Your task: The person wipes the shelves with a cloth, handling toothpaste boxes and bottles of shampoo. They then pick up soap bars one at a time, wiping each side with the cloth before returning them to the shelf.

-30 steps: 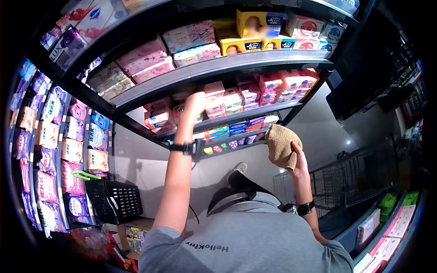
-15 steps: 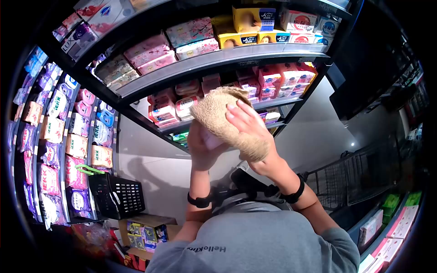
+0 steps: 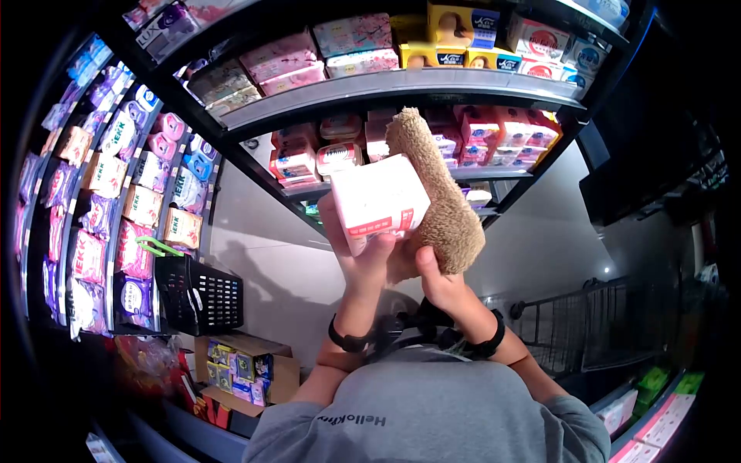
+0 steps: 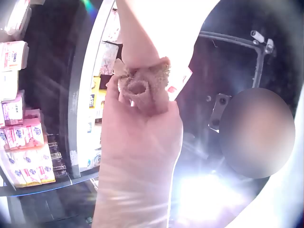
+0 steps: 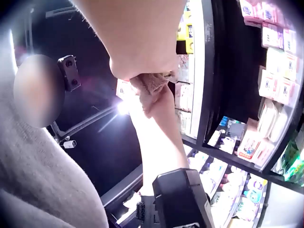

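In the head view my left hand (image 3: 359,258) holds a white pack with red print (image 3: 378,185), its thumb bent over the near edge. A brown fleecy cloth (image 3: 448,208) stands up along the pack's right side. My right hand (image 3: 446,289) grips the lower part of this cloth, thumb in front, its other fingers hidden behind. Both hands are close together in front of the chest. A rolled end of the cloth (image 4: 140,90) shows between the hands in the left wrist view. In the right wrist view only a small bunched piece of cloth (image 5: 154,83) shows.
Shelves of packs (image 3: 509,139) stand ahead, below a shelf of boxed goods (image 3: 463,58). Wipes (image 3: 108,174) fill the rack at left, where a black basket (image 3: 204,293) hangs. An open carton (image 3: 239,378) sits lower left; a wire cart (image 3: 571,324) stands at right.
My left hand has come back from the lower shelf with the white pack. The cloth first moved over the pack, then slid to its right side, uncovering the top.
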A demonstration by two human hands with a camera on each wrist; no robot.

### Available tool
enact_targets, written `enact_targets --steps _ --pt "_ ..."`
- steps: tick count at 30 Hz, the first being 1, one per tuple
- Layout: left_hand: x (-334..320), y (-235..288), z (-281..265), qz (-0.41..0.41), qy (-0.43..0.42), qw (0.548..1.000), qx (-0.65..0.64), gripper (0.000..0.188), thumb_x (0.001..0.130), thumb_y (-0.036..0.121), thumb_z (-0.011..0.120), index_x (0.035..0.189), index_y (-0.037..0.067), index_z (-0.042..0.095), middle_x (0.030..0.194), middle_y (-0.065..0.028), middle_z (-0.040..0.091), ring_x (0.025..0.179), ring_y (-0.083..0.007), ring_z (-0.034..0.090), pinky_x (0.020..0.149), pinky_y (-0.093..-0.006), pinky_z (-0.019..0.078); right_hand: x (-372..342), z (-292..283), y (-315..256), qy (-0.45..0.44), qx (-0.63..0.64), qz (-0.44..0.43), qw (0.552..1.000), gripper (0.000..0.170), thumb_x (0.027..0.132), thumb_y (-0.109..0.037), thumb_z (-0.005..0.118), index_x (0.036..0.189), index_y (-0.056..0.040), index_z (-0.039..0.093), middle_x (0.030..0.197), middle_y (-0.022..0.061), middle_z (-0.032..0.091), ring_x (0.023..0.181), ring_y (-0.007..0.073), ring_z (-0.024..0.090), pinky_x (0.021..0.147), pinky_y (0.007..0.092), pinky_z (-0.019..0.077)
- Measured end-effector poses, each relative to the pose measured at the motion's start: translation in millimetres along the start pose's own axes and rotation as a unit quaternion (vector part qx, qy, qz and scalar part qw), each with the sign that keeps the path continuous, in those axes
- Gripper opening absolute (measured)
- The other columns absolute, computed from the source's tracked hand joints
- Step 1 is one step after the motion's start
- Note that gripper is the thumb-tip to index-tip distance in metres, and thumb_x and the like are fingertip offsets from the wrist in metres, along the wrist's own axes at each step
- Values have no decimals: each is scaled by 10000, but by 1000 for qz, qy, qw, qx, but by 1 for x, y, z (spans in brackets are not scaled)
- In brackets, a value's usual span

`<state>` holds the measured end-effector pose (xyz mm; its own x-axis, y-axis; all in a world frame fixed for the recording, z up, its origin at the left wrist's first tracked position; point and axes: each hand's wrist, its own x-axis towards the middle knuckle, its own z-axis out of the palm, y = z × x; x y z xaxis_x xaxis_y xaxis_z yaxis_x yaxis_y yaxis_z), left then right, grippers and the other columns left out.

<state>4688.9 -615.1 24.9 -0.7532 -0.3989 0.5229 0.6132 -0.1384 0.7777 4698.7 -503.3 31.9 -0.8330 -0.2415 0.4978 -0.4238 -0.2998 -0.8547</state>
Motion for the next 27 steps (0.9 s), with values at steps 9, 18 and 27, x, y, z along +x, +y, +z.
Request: enact_targets --steps 9,18,27 --pt "6 22 50 -127 -129 975 -132 782 788 541 512 1293 -5 269 1252 -91 382 1174 -172 350 945 -315 307 24 -48 -22 77 66 64 993 413 872 -233 514 1171 38 423 1117 97 496 1025 159 465 868 298 380" --pt "-4 19 74 -148 -181 962 -140 1043 665 343 735 1347 24 13 1329 -120 263 1229 -226 288 1009 -370 260 36 -88 -34 -28 -81 -16 996 446 739 5 540 1177 3 456 1142 143 484 1023 232 484 891 332 367" --pt "-11 12 70 -25 -20 999 23 747 752 21 584 1331 75 115 1314 -64 237 1195 -176 322 1007 -319 252 34 -89 -44 -185 -113 -136 967 399 752 -119 541 1149 -75 548 1254 127 457 1235 344 321 1002 457 219"
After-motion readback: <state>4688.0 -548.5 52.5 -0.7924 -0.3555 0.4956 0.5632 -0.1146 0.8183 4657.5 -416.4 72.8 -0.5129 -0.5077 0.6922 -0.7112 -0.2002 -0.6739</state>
